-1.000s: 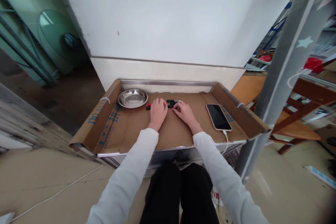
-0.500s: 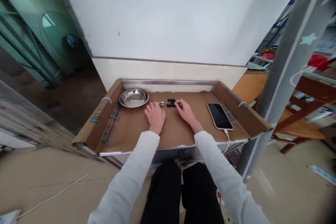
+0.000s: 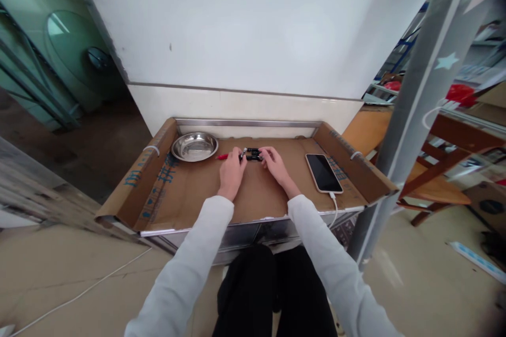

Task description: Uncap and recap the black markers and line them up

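Two slim black rods, pen-like, lie side by side across the cardboard between my hands. My left hand is closed at their left ends, thumb and fingers pinching; a small silvery piece shows by its fingertips. From behind this hand a slim red pen-like piece sticks out to the left, its other end hidden. My right hand has its fingers bent and closed at the right ends of the black rods. How firmly each hand grips is too small to tell.
A shiny metal dish sits at the back left of the cardboard-lined tray. On the right lies a phone with a white cable over the front edge. A grey post and a wooden chair stand farther right.
My left hand has moved from the red and silver pieces to the left ends of the black rods. The red piece now pokes out left of it. My right hand stays at the right ends.
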